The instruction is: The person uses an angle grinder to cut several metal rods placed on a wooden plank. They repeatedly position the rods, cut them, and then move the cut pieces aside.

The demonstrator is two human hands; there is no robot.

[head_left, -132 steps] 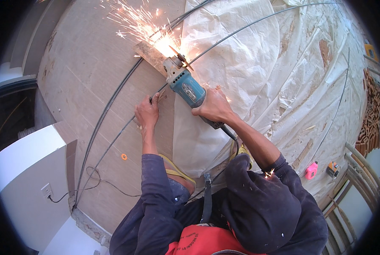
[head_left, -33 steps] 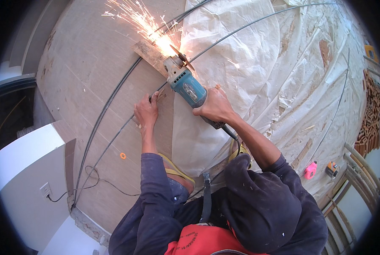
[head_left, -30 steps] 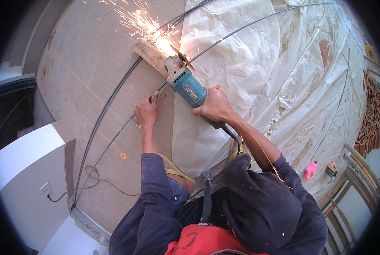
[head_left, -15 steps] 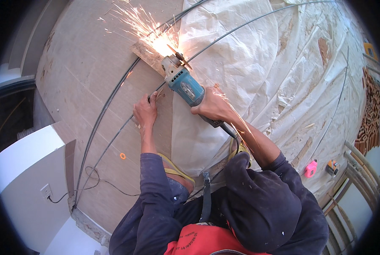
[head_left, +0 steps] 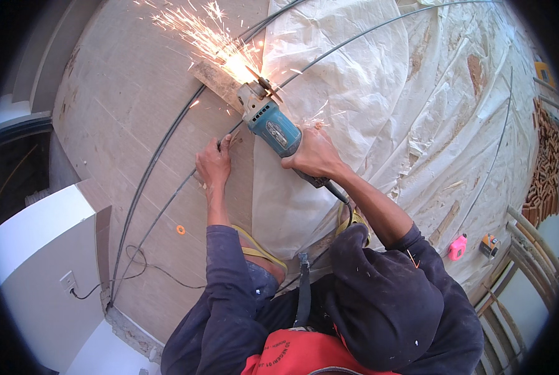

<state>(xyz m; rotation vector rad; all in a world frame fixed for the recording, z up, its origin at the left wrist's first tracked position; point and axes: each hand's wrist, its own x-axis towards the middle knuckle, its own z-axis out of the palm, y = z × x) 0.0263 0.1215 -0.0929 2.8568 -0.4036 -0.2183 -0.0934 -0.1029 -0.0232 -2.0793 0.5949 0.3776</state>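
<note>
My right hand is wrapped round the teal body of an angle grinder. The grinder's disc stands on edge against a thin dark steel rod, and bright sparks spray up and left from the contact. The exact cutting point is lost in the glare. Closer to the left, my left hand grips the same rod a short way from the grinder head. Beneath the rod at the grinder lies a worn wooden board.
More long rods curve across the tiled floor on the left. A wrinkled white sheet covers the right side. A pink tape measure and an orange ring lie around. A cord runs to a wall outlet.
The spark spray has shifted slightly, and the streaks along my right forearm have mostly gone. Both hands and the grinder hold nearly the same place.
</note>
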